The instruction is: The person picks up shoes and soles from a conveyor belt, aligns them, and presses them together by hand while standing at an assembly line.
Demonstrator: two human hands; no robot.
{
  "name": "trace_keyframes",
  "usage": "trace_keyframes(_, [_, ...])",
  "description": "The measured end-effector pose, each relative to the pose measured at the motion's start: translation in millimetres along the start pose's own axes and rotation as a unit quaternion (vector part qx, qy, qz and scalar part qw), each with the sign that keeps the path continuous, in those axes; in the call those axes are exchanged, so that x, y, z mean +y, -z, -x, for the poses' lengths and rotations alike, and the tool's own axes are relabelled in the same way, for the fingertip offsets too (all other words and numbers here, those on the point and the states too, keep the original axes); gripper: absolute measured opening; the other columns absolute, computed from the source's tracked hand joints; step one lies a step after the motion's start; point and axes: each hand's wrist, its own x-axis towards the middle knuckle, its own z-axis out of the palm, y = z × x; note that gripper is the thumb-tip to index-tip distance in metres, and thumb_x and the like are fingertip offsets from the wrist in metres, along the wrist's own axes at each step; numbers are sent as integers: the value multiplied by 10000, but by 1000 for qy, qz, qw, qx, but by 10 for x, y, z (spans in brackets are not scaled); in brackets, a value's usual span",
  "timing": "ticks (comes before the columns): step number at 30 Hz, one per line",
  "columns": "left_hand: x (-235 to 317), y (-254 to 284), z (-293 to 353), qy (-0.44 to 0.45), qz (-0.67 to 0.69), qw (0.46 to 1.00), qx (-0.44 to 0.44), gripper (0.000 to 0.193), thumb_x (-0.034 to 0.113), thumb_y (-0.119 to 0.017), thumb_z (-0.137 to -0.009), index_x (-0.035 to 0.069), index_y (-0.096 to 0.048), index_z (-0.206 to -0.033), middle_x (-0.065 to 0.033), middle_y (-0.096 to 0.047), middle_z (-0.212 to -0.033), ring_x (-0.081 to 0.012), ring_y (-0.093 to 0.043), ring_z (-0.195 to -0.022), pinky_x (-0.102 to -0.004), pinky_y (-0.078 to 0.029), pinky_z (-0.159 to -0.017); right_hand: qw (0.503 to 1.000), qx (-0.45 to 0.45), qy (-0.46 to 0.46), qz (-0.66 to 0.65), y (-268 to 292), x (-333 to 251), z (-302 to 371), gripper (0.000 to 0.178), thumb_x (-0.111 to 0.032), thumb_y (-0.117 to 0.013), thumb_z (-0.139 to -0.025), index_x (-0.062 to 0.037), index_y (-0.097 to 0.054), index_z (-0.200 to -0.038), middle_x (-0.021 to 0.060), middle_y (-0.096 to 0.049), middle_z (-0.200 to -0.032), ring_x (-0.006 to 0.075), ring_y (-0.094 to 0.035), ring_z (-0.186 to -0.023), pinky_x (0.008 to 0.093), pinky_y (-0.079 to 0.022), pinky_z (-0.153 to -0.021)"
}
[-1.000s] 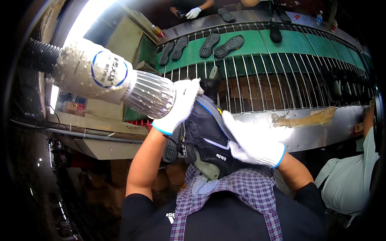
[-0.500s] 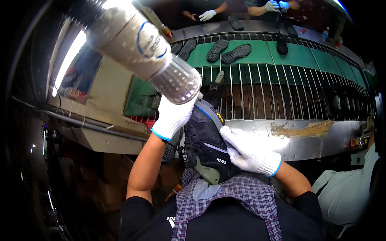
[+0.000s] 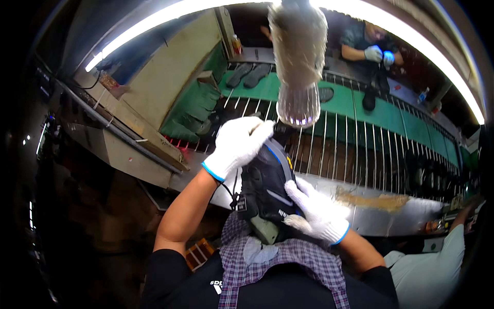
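A black shoe (image 3: 262, 190) with a grey edge strip, blue trim and a grey-green heel piece rests against my checked apron (image 3: 309, 252), its toe pointing away from me. My left hand (image 3: 239, 141), in a white knitted glove, is closed at the toe; its fingertips bunch together there, and exactly what they pinch is partly hidden. Along the shoe's right side, my gloved right hand (image 3: 321, 211) grips it with the thumb on the upper and the other fingers curled at the side. A dark lace (image 3: 234, 195) hangs loose at the shoe's left.
A cloudy, ribbed clear bottle-like object (image 3: 298, 67) hangs overhead, just beyond my hands. Beyond the metal ledge (image 3: 360, 208), a rod rack (image 3: 350, 149) and green belt (image 3: 342, 103) carry soles (image 3: 254, 76). Across from me, another person's gloved hands (image 3: 381, 55) work; someone's pale-clothed leg (image 3: 437, 257) is at right.
My view has turned, so the hanging bottle-like object now appears farther right and upright. My left hand's fingers show at the toe, and the shoe is still held between both hands.
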Motion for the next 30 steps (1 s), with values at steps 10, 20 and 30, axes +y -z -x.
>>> trace_keyframes(10, [587, -43, -246, -106, 145, 982, 49, 341, 375, -615, -1020, 71, -714, -1138, -155, -746, -1038, -318, -736, -948, -412, -576, -857, 899, 193, -82, -384, 179, 57, -748, 1154, -321, -908, -797, -4, -217, -1665, 202, -370, -1648, 323, -394, -1521, 438, -318, -1254])
trace_keyframes(20, [90, -800, 441, 61, 503, 851, -138, 741, 480, -621, -1039, 43, -383, -1590, -161, -618, -1436, -275, -559, -1367, -401, -401, -1173, 964, 76, -177, -181, 921, 489, -669, 901, -691, -717, -893, 41, -600, -1405, 132, -656, -1343, 220, -602, -1242, 371, -455, -1106])
trace_keyframes(30, [-225, -617, 423, 9, 439, 867, -235, 531, 396, -544, -1097, 37, -543, -1487, -182, -662, -1374, -252, -632, -1273, -383, -478, -1100, 959, 179, -170, -140, 732, 132, -818, 682, -568, -706, -913, 45, -679, -1211, 155, -699, -1151, 244, -707, -1050, 376, -549, -960])
